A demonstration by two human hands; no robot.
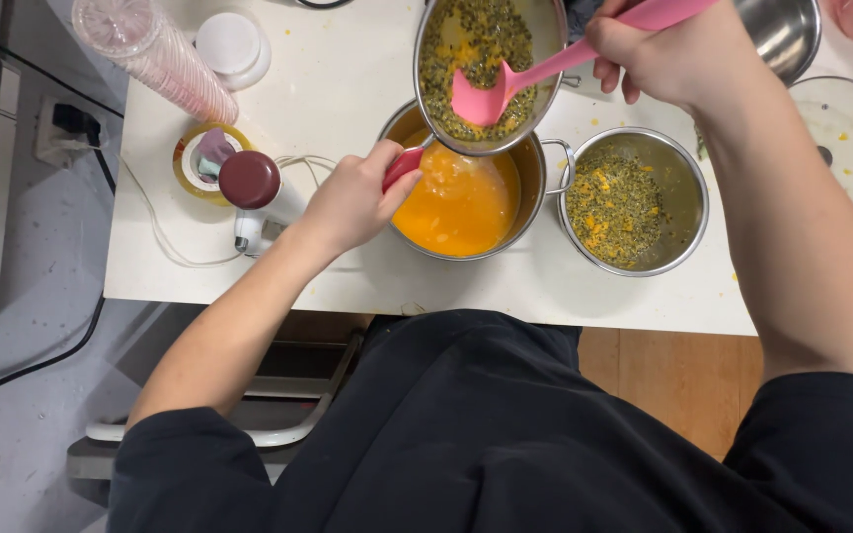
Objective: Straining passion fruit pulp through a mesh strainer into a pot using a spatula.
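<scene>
Held over the steel pot of orange juice (461, 202), near the front edge of the white counter (348, 69): a round metal sieve full of dark seeds and yellow pulp (481, 64), rim resting just above the pot's far side. Left hand (352, 202) closed firmly round the sieve's red handle (402, 168), the sensible place to grip, since the mesh bowl looks thin, wet and probably slippery with pulp. Right hand (659, 54) wrapped tight about the handle of a pink silicone spatula (491, 94), its soft, bendy blade pressed into the seeds. Likely light but top-heavy when loaded, prone to tipping. Just to the right of the pot, a second steel pot holding strained seeds (629, 202). Towards the counter's left edge, a dark red-capped appliance with a white cord (254, 188).
</scene>
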